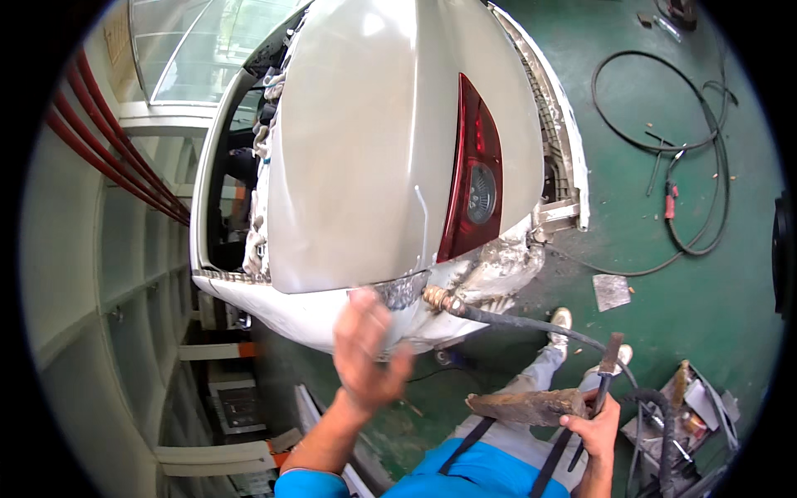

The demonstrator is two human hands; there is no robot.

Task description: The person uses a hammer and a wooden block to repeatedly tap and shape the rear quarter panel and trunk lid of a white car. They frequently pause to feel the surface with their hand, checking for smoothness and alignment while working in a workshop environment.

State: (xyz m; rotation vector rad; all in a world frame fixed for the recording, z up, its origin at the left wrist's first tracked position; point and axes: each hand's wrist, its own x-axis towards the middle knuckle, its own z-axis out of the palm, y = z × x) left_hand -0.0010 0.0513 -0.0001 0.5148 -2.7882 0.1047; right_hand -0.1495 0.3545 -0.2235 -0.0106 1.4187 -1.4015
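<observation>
My left hand (365,349), blurred by motion, is raised at the lower edge of the beige car panel (349,158), beside a bare, scraped metal patch (403,290). Its thumb stands apart from the fingers and nothing shows in it; whether it touches the panel I cannot tell. In my right hand (594,427) are a hammer (609,357), head up with its dark handle slanting down, and a rough brown block (527,407) that looks like wood. Both are held low in front of my body. A red tail light (473,183) is set in the panel.
A thick dark cable (531,322) with a copper-coloured end (440,297) rests on the white bodywork and runs right. Black cable loops (714,141) and a red-handled clamp (670,203) lie on the green floor. A cluttered tool tray (685,419) stands lower right; shelving (133,315) lines the left.
</observation>
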